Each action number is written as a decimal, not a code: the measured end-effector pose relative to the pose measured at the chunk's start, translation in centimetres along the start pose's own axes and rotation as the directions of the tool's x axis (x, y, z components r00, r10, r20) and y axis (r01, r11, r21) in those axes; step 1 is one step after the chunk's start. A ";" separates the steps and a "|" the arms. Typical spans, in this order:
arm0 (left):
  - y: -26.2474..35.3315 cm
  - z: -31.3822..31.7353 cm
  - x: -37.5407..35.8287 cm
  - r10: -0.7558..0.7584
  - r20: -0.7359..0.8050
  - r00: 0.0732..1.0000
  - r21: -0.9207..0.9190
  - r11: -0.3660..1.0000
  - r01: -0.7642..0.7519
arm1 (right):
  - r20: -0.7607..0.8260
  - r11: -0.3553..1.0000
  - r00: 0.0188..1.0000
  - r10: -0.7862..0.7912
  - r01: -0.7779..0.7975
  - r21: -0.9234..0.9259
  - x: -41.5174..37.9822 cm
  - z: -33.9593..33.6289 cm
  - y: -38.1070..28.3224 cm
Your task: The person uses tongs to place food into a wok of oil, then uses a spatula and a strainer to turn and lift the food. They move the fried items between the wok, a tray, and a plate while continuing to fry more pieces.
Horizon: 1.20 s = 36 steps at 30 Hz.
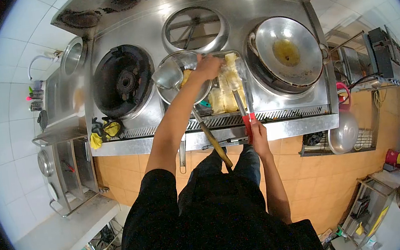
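My right hand [260, 137] is closed round the red handles of metal tongs [240, 103]. The tongs' far end reaches over a metal tray [245, 74] of pale yellow, flat rolled food pieces [227, 95]. My left hand [209, 67] is stretched across a round metal bowl [164, 97], its fingers bent where the bowl's rim meets the tray. What those fingers grip is hidden. In the bowl are a ladle [168, 75] and a yellowish piece. A wooden handle [216, 145] slants over the counter's front edge toward my body.
To the right, a wok [269, 44] with yellow oil sits on a burner. A blackened burner [125, 81] is at left, and an open ring [223, 34] lies behind the bowl. Black-and-yellow gloves [108, 129] lie at the front left. A metal bowl [343, 132] hangs low at right.
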<state>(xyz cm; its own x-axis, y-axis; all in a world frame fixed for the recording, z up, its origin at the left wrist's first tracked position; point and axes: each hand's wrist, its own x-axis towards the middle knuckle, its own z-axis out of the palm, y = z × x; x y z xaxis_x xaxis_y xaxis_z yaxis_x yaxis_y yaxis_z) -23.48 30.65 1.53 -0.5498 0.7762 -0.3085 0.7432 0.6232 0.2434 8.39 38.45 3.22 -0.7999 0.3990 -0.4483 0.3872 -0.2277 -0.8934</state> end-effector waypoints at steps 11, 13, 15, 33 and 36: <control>0.9 0.8 0.8 -0.131 -0.013 0.991 -0.069 0.989 0.129 | 0.021 0.996 0.997 0.076 -0.075 -0.058 -0.5 -0.3 -1.3; 1.8 0.2 0.4 -0.160 0.007 0.987 -0.053 0.986 0.160 | 0.029 0.990 0.995 0.094 -0.091 -0.104 -0.4 -0.5 -1.9; 2.2 0.0 0.3 -0.189 0.025 0.982 -0.036 0.981 0.190 | 0.026 0.988 0.994 0.103 -0.099 -0.120 -0.2 -0.7 -1.9; 3.1 -0.9 1.8 -0.294 0.257 0.921 -0.066 0.945 0.321 | 0.057 0.992 0.993 0.099 -0.094 -0.087 0.0 -1.1 -2.3; 7.8 -4.9 -2.5 0.015 -0.318 0.948 0.474 0.868 0.145 | 0.003 0.993 0.998 0.058 -0.058 -0.105 0.1 -1.3 -1.5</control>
<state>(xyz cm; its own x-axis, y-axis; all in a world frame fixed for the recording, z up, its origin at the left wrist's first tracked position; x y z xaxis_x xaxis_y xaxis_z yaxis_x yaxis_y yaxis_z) -18.16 34.09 8.68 -0.6311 0.7757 0.0039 0.7463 0.6085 -0.2698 8.36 40.01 4.46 -0.7772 0.3828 -0.4994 0.4786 -0.1557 -0.8641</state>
